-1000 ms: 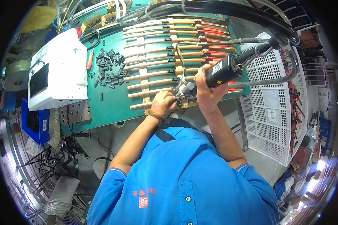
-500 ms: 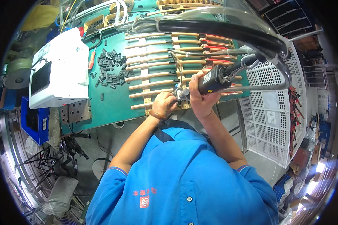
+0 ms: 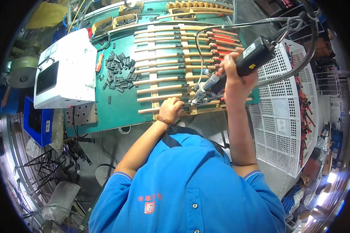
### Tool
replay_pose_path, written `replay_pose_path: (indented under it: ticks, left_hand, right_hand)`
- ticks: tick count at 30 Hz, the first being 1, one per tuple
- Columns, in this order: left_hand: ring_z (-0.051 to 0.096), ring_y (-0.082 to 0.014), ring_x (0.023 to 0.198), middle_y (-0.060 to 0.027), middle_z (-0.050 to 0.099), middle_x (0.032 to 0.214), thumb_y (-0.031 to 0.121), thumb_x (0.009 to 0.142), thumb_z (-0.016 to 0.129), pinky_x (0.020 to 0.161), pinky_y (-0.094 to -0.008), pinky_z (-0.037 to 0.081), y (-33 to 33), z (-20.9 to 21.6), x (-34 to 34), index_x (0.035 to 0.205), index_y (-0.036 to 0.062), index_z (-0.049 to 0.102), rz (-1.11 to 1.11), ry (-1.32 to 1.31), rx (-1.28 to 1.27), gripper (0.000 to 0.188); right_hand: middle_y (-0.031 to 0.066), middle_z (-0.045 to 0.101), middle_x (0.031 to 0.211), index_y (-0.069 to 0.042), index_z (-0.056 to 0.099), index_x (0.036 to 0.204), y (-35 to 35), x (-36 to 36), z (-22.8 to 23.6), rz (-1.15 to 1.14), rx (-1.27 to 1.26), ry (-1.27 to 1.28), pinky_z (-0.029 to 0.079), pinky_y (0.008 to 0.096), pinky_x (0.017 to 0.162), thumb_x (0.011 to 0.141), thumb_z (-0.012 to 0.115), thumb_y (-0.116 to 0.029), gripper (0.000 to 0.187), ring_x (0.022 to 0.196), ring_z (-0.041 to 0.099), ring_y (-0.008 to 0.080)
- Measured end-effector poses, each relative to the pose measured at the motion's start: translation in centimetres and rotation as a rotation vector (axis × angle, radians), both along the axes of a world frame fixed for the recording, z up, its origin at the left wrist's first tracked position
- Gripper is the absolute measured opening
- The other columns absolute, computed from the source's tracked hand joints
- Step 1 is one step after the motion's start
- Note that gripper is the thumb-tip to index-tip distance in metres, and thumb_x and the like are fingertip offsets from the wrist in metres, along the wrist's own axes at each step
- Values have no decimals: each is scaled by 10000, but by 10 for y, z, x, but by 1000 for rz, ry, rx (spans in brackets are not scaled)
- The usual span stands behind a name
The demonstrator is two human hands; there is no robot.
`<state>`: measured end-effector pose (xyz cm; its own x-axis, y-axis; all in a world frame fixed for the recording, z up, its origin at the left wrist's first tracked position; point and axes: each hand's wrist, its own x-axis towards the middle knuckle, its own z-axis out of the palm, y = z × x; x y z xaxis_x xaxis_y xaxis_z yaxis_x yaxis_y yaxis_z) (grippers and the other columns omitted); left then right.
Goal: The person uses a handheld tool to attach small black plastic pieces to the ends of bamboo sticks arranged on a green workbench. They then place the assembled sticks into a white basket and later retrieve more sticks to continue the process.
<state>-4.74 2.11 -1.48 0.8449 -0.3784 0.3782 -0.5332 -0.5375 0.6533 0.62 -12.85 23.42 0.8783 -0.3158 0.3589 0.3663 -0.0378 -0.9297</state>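
My right hand (image 3: 239,79) is wrapped round a black powered screwdriver (image 3: 256,56), tilted with its metal nose pointing down and left. A cable and thin air tubes run from it. The nose is over the near end of a row of wooden sticks (image 3: 151,81), close to my left hand (image 3: 170,109). My left fingers are curled together over the nearest stick, beside a black fitting; what they pinch is hidden. Black fittings sit along the sticks, and red parts (image 3: 224,39) show at their right ends. The sticks lie across light wooden rails (image 3: 154,94).
A pile of small black parts (image 3: 118,70) lies left of the sticks on the green table (image 3: 122,110), near an orange-handled screwdriver (image 3: 100,62). Left stands a white machine (image 3: 66,70) above a blue bin (image 3: 37,124). A white perforated crate (image 3: 274,116) stands right. Cardboard trays (image 3: 124,20) are behind.
My right hand has moved right, tilting the powered screwdriver and drawing its nose away from my left fingers. The cable has swung right. My left hand stays nearly in place.
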Motion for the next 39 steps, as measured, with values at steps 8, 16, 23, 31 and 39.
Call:
replay_pose_path:
  ticks: [8, 16, 23, 31, 39]
  left_hand:
    - [612, -276, 768, -73, 590, 826, 98, 668, 720, 631, -374, 517, 1, -1, 4, 824, 97, 607, -21, -11, -21, 193]
    - [621, -257, 823, -53, 610, 939, 231, 720, 727, 680, -367, 515, 24, 44, 33, 920, 120, 621, -163, 102, 157, 251]
    - [606, -320, 812, -100, 608, 904, 142, 767, 687, 697, -406, 498, 67, 67, 183, 906, 103, 616, 238, 10, -69, 160]
    - [558, -331, 1085, -114, 568, 1226, 77, 784, 657, 927, -391, 453, 26, 16, 347, 1158, 116, 593, 296, 282, 11, 381]
    - [594, -268, 993, -116, 601, 1073, 36, 810, 625, 884, -341, 471, 16, -69, 400, 1087, 32, 584, 66, 404, -168, 280]
  right_hand:
    - [37, 597, 797, 23, 523, 1072, 1, 28, 6, -1, 85, -92, 489, 217, 549, 822, 601, 51, 263, 614, 567, 84]
    - [66, 580, 777, 39, 461, 1112, 1, 113, 0, -50, 37, -194, 502, 263, 586, 825, 570, 47, 307, 614, 564, 124]
    - [47, 575, 766, 7, 520, 994, 9, 218, 7, -4, 110, -306, 470, 234, 559, 790, 573, 71, 220, 606, 558, 104]
    - [69, 578, 839, -3, 504, 1087, 24, 314, -17, 55, 65, -360, 500, 248, 613, 809, 653, 13, 316, 685, 565, 122]
    - [20, 632, 846, -11, 566, 963, 29, 344, -57, 51, 138, -254, 472, 244, 729, 733, 712, -16, 272, 749, 574, 89]
